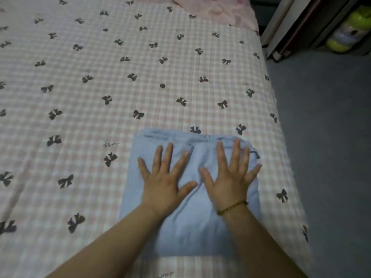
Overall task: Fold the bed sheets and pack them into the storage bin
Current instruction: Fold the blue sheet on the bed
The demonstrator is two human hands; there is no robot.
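Observation:
A light blue bed sheet (192,227) lies folded into a thick rectangle near the bed's front right corner. My left hand (164,177) presses flat on its left half with fingers spread. My right hand (230,177), with a bead bracelet at the wrist, presses flat on the right half, fingers spread and reaching the far folded edge. Both palms are down and neither hand grips the cloth. No storage bin is in view.
The bed (90,87) is covered in pink-and-white check fabric with dark bows. A pink floral pillow (216,7) lies at its far end. Grey floor (325,137) runs along the right side. Dark furniture with a green-and-yellow toy (347,31) stands at the top right.

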